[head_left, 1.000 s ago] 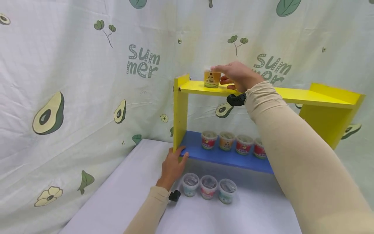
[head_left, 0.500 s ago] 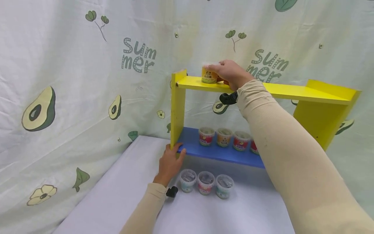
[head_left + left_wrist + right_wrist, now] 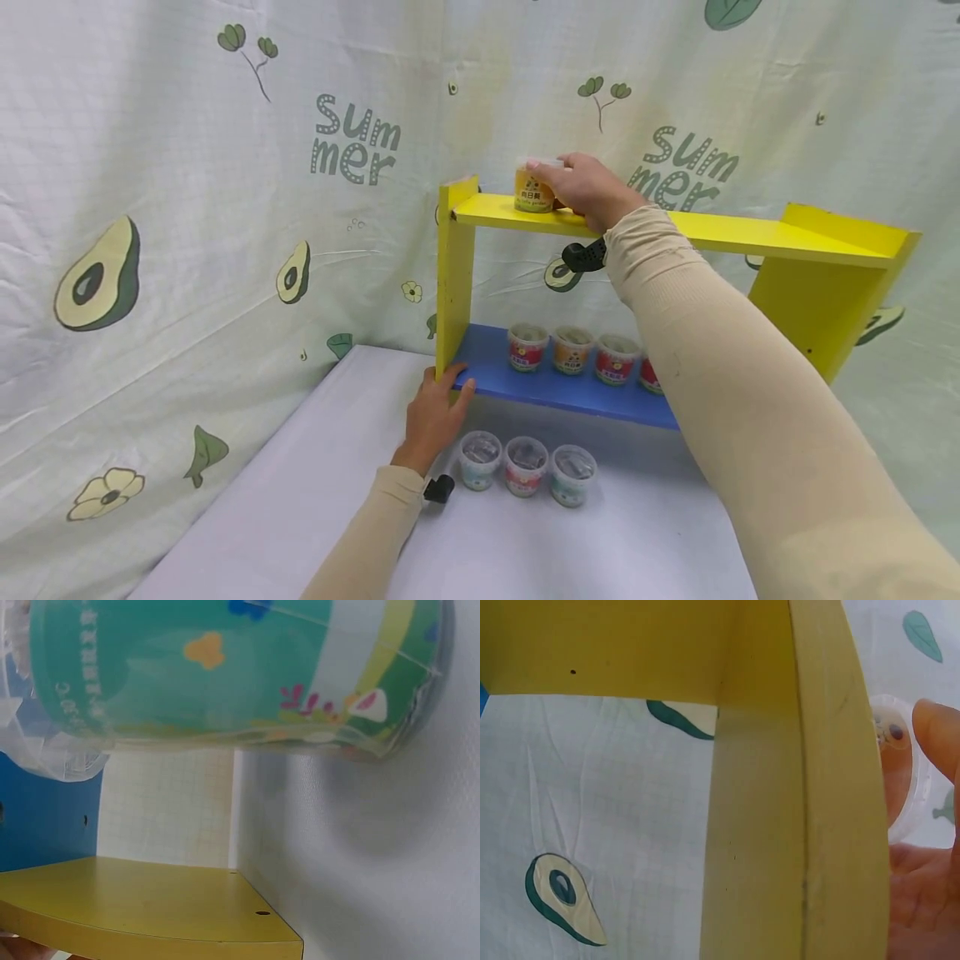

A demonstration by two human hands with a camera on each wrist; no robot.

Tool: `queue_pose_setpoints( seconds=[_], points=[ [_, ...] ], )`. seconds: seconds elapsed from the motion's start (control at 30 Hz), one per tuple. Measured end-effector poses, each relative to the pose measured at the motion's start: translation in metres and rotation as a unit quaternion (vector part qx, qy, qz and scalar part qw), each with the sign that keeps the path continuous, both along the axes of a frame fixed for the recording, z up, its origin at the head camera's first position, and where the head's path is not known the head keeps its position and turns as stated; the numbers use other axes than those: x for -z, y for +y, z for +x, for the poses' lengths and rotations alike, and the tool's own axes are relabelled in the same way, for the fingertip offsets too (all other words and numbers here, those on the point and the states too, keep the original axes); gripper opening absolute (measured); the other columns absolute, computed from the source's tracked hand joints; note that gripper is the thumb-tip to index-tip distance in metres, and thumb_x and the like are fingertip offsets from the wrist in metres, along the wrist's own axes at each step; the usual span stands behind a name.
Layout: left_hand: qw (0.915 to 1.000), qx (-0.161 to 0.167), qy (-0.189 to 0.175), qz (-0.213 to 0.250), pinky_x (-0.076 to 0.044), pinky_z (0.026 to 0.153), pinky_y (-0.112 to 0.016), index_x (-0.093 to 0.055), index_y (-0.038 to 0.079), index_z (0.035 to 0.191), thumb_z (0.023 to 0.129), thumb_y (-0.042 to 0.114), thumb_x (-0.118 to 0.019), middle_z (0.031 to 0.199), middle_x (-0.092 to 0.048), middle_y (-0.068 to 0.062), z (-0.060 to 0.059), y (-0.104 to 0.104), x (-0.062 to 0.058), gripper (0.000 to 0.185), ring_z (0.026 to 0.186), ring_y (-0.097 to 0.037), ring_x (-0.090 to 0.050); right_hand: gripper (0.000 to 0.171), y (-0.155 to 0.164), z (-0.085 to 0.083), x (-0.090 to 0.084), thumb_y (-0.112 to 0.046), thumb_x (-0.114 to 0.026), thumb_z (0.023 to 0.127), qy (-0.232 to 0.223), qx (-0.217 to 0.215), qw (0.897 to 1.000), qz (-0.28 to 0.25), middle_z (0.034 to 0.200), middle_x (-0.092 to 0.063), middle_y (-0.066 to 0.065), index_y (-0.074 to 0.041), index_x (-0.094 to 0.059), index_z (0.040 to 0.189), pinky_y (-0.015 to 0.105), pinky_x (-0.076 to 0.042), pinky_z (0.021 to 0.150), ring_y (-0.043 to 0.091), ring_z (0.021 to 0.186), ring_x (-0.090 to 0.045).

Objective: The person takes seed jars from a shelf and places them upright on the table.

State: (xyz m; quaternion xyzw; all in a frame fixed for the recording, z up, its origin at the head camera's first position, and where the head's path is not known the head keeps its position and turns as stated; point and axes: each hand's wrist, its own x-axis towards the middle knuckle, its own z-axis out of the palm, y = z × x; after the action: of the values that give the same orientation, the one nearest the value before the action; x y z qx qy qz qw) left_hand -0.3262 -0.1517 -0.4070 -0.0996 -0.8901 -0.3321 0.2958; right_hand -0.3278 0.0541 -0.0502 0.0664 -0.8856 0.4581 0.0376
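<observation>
Against a pale curtain (image 3: 187, 183) printed with avocados, a person's right hand (image 3: 592, 187) clamps thumb and fingers on one small orange-labelled plastic cup (image 3: 531, 195), upright on the top board of a yellow-and-blue shelf (image 3: 727, 229), while the left hand (image 3: 433, 417) grips the lower left corner. Four cups (image 3: 572, 354), three red-labelled and one orange, line the blue board, the rightmost partly hidden by a beige sleeve (image 3: 720, 350). Below, on the white surface (image 3: 637, 542), stand three lidded-looking tubs (image 3: 527, 475), two teal-labelled and one pink, one cut off in the left-wrist view.
</observation>
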Motion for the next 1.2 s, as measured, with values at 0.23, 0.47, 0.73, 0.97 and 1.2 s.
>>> queue_pose_setpoints(
  seconds=[0.23,0.47,0.73,0.97,1.2],
  points=[
    [0.9999,0.001,-0.014,-0.002,-0.052,0.075,-0.055,-0.058,0.027,0.14,0.101,0.055,-0.047,0.125,-0.052,-0.019,0.0,0.001,0.002,0.049,0.099,-0.033,-0.062,0.086,0.008,0.001,0.007,-0.062,-0.053,0.095,0.022,0.002,0.999,-0.026,0.15,-0.044,0.004,-0.023,-0.014,0.162,0.036,-0.036,0.107,0.021,0.129,-0.044],
    [1.0,-0.006,0.003,-0.003,-0.053,0.072,-0.054,-0.06,0.026,0.138,0.101,0.055,-0.048,0.122,-0.053,-0.019,-0.002,-0.002,0.004,0.048,0.096,-0.033,-0.063,0.067,0.012,0.002,0.012,-0.058,-0.061,0.094,0.07,0.009,0.987,-0.141,0.134,-0.053,0.006,-0.013,-0.046,0.142,0.037,-0.037,0.105,0.021,0.117,-0.051],
    [1.0,-0.001,-0.002,0.002,-0.053,0.074,-0.056,-0.059,0.027,0.139,0.101,0.057,-0.046,0.124,-0.053,-0.02,0.0,-0.003,0.004,0.05,0.098,-0.034,-0.062,0.053,0.014,0.004,0.015,-0.043,-0.067,0.095,0.098,-0.048,0.963,-0.248,0.131,-0.052,0.009,-0.011,-0.05,0.135,0.043,-0.046,0.101,0.027,0.116,-0.053],
    [1.0,-0.004,0.007,0.0,-0.053,0.073,-0.056,-0.058,0.027,0.139,0.101,0.056,-0.047,0.124,-0.052,-0.019,-0.003,-0.005,0.005,0.049,0.097,-0.034,-0.063,0.045,0.018,0.004,0.018,-0.035,-0.068,0.095,0.136,-0.091,0.94,-0.298,0.125,-0.054,0.011,-0.01,-0.054,0.129,0.045,-0.045,0.1,0.028,0.113,-0.054],
    [1.0,0.0,0.003,-0.003,-0.052,0.074,-0.056,-0.058,0.027,0.139,0.102,0.057,-0.045,0.124,-0.052,-0.02,-0.005,-0.001,0.002,0.05,0.098,-0.035,-0.062,0.048,0.027,0.012,0.019,-0.036,-0.067,0.095,0.153,-0.101,0.941,-0.284,0.126,-0.055,0.01,-0.011,-0.052,0.133,0.044,-0.044,0.099,0.026,0.113,-0.053]
  ],
)
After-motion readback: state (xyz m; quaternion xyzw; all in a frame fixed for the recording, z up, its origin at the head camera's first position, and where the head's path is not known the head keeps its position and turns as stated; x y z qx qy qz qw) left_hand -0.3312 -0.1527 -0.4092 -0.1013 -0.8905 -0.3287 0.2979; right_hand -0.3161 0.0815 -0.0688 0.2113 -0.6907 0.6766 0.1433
